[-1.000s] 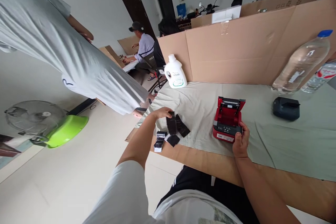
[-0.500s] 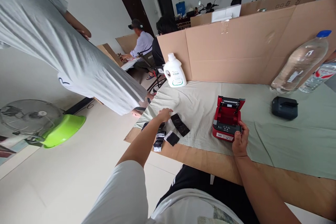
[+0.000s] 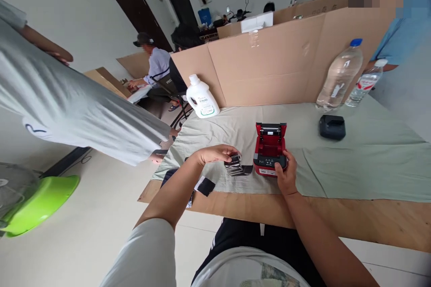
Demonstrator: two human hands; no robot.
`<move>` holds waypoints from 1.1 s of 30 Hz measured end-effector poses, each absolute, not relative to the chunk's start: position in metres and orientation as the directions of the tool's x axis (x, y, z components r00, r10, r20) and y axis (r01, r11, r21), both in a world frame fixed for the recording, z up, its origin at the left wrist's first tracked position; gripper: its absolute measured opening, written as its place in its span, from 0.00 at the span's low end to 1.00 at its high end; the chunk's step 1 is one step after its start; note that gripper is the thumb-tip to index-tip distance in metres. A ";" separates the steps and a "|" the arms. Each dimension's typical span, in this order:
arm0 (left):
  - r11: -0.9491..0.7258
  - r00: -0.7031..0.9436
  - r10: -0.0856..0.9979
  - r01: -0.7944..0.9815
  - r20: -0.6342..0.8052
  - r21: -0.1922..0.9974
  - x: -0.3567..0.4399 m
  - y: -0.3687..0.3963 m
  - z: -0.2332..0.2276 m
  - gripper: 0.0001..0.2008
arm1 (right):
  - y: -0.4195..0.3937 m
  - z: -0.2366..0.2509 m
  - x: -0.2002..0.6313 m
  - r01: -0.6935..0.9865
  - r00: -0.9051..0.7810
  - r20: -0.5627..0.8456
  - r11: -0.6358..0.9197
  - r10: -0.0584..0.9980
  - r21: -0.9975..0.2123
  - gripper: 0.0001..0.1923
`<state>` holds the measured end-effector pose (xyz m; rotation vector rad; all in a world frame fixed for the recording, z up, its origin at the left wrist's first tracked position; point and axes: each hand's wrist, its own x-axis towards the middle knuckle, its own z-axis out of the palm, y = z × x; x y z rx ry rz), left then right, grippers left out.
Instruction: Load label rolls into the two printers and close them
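A small red label printer (image 3: 269, 148) stands with its lid up on the pale green cloth (image 3: 353, 161). My right hand (image 3: 286, 175) grips its near right corner. My left hand (image 3: 215, 153) holds a black shiny strip of packets (image 3: 235, 166) just left of the printer, the strip's end trailing onto the cloth. More black packets (image 3: 204, 185) lie at the table's left front edge, partly hidden by my left forearm.
A white detergent bottle (image 3: 201, 97) stands at the back left, a black printer (image 3: 332, 126) and two water bottles (image 3: 340, 76) at the back right. Cardboard walls (image 3: 276, 67) fence the table. A person in a grey shirt (image 3: 77, 107) stands at the left; a green basin (image 3: 40, 204) lies on the floor.
My left hand has lifted a black strip from the pile at the left edge and carried it right, close to the red printer. My head has turned right. The right hand stays on the printer.
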<state>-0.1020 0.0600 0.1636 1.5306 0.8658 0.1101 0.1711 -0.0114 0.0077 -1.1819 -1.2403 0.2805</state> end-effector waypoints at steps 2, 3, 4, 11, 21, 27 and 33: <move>0.159 0.730 0.525 0.421 -0.437 0.893 -0.075 0.056 0.172 0.27 | -0.013 0.013 0.170 0.478 0.365 0.606 0.416 0.707 -0.774 0.29; 0.184 0.729 0.516 0.418 -0.450 0.890 -0.062 0.055 0.173 0.27 | -0.014 0.016 0.170 0.512 0.355 0.624 0.413 0.696 -0.753 0.30; 0.204 0.730 0.509 0.414 -0.457 0.887 -0.050 0.054 0.172 0.26 | -0.015 0.018 0.170 0.544 0.343 0.644 0.414 0.684 -0.730 0.32; 0.058 0.729 0.558 0.444 -0.398 0.894 0.009 0.059 0.155 0.21 | -0.024 0.029 0.167 0.682 0.257 0.823 0.509 0.506 -0.526 0.29; -0.553 0.632 0.754 0.758 -0.178 0.347 0.051 0.089 0.140 0.18 | -0.034 0.031 0.166 0.688 0.184 0.818 0.523 0.546 -0.503 0.14; -0.573 0.590 0.777 0.807 -0.221 0.142 0.068 0.092 0.128 0.16 | -0.032 0.031 0.166 0.703 0.169 0.795 0.494 0.583 -0.511 0.16; -0.568 0.567 0.777 0.819 -0.274 0.085 0.074 0.096 0.122 0.16 | -0.033 0.035 0.166 0.711 0.151 0.782 0.483 0.605 -0.511 0.14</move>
